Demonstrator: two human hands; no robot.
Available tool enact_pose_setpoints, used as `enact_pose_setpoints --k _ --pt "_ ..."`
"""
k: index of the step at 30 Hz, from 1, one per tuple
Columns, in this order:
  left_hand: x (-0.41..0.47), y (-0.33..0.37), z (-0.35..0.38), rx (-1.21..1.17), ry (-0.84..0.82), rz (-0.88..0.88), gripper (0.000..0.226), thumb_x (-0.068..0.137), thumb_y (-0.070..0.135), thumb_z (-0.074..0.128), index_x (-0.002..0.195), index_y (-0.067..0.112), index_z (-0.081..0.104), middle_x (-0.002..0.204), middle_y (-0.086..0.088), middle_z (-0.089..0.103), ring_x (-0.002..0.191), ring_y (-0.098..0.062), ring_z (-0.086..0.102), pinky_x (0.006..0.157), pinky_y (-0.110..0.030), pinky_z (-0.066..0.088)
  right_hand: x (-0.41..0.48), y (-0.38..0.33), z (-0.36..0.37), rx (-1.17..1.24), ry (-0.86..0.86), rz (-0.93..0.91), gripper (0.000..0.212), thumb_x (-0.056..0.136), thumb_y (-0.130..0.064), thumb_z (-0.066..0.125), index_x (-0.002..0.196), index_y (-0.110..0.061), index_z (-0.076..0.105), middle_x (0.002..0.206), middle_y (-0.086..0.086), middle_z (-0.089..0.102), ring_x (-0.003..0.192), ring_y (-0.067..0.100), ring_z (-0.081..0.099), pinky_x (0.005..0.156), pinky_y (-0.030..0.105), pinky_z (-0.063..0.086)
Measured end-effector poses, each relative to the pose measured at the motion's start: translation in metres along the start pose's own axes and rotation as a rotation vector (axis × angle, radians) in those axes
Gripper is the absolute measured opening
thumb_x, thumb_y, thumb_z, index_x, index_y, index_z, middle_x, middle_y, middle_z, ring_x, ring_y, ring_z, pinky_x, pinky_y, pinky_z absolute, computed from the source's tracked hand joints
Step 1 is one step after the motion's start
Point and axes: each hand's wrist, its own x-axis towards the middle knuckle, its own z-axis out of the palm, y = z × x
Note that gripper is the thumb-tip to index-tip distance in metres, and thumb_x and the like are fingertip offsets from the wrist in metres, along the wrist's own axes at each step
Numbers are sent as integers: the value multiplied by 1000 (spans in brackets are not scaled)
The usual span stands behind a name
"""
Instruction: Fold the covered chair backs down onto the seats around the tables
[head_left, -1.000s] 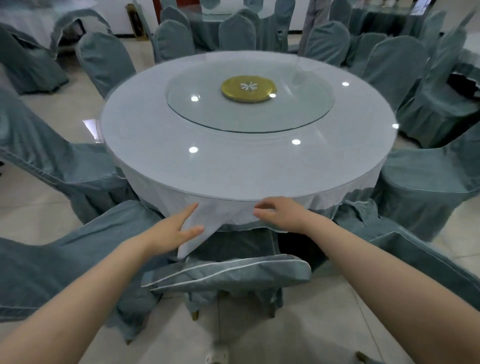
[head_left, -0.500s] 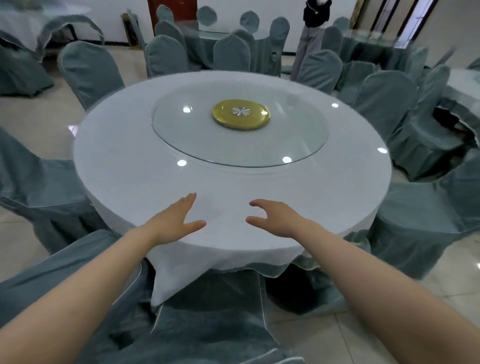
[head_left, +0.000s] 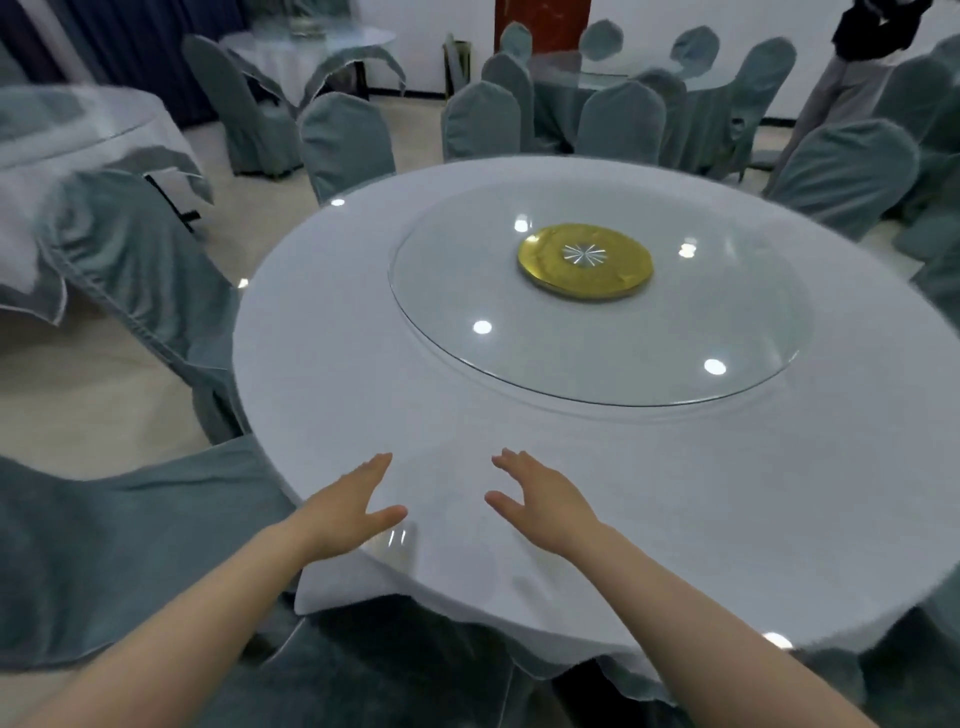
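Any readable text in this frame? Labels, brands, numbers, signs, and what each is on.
No text can be read anywhere.
The gold disc in the middle of the glass turntable carries only a silver starburst mark, no letters.
The white tablecloth and the chair covers are plain.

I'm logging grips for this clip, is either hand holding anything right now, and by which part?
Nothing is held. The left hand and right hand are both open, fingers straight, over the white tablecloth.

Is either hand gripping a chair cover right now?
No, the left hand and right hand are open over the white tablecloth, holding nothing.
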Motion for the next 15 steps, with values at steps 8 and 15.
enact_pose_setpoints --k 8,15 --pt "4 33 -5 -7 25 70 79 91 55 46 151 29 2 158 12 5 143 -8 15 113 -26 17 2 1 -10 92 86 33 52 96 -45 47 144 -26 37 155 -8 28 143 11 21 112 28 22" --pt "-4 30 -1 -11 -38 220 78 92 53 46 151 29 2 158 11 6 143 -10 16 113 -28 20 -30 -15 4 74 159 145 52 96 -45 46 143 -25 38 154 -6 31 142 12 25 112 28 23"
